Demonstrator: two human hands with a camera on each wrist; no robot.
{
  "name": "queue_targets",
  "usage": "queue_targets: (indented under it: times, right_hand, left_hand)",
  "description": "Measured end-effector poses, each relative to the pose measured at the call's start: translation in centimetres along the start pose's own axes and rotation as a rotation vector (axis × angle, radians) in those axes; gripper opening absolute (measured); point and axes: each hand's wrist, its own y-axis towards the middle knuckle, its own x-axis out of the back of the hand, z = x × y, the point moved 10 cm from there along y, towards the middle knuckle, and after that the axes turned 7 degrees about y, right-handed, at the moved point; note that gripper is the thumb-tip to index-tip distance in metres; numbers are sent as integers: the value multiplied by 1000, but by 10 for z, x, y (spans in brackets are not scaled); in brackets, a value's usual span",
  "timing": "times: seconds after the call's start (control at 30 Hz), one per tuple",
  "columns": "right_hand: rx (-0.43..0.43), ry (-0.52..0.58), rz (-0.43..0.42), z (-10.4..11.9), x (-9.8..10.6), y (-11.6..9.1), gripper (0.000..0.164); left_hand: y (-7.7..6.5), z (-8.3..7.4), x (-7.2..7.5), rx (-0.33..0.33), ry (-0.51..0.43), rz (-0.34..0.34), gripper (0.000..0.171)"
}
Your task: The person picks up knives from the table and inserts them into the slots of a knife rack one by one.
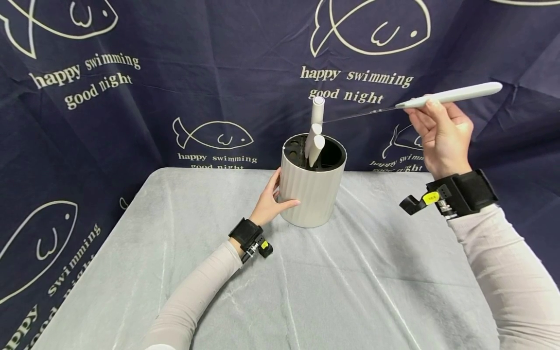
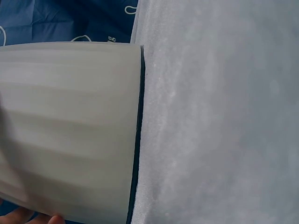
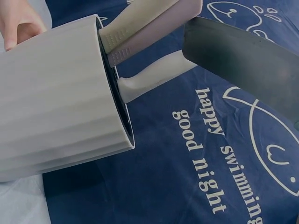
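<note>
A white ribbed knife holder [image 1: 309,197] with a black slotted top stands upright near the back of the table. My left hand [image 1: 268,203] grips its left side, thumb across the front and fingers round behind. In the air to the upper right, my right hand [image 1: 447,136] holds a kitchen knife [image 1: 465,93] by its white handle. The blade points left, toward the holder, and looks nearly edge-on from the head. The right wrist view shows that blade [image 3: 243,63] as broad and dark. Several pale handles [image 3: 154,77] stick up from the holder; their blades are hidden inside.
A grey cloth [image 1: 350,287] with creases covers the table. Behind it hangs a dark blue curtain [image 1: 245,73] with white fish drawings and lettering, close to the holder's back. Black straps with small mounts wrap both wrists.
</note>
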Motion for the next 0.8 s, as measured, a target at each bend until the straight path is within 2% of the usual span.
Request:
queue_targets:
  times: [0.2,0.4,0.63,0.8]
  right_hand:
    - [-7,-53,24,-7,-8,0,10]
    - [-26,-119,105,-18,-28,2,13]
    - [45,-245,225,-21,-52,5,17]
    - [48,-312,259,-25,-59,6,18]
  left_hand:
    - [0,1,0,7,1,1,101]
    - [-1,1,0,9,0,6,101]
    - [-1,1,0,13,3,9,101]
    - [-1,1,0,20,6,8,101]
